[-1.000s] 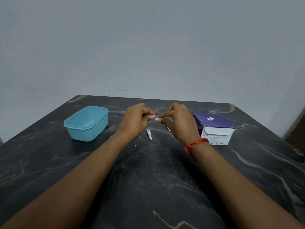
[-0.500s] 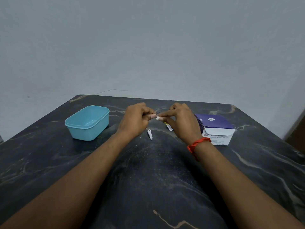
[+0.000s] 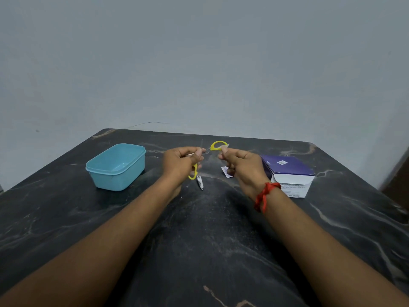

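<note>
Left hand [image 3: 181,161]: grips small yellow-handled metal scissors [image 3: 215,145], fingers curled, above black marble-patterned table [image 3: 66,218]. Right hand [image 3: 241,167]: pinches small white pad [image 3: 224,147] at upper yellow loop. Purple-and-white cardboard box [image 3: 287,173] at right; light-blue plastic tub [image 3: 116,167] at left. On table beneath hands: silver nail clipper [image 3: 200,182], torn white wrapper [image 3: 226,175].
</note>
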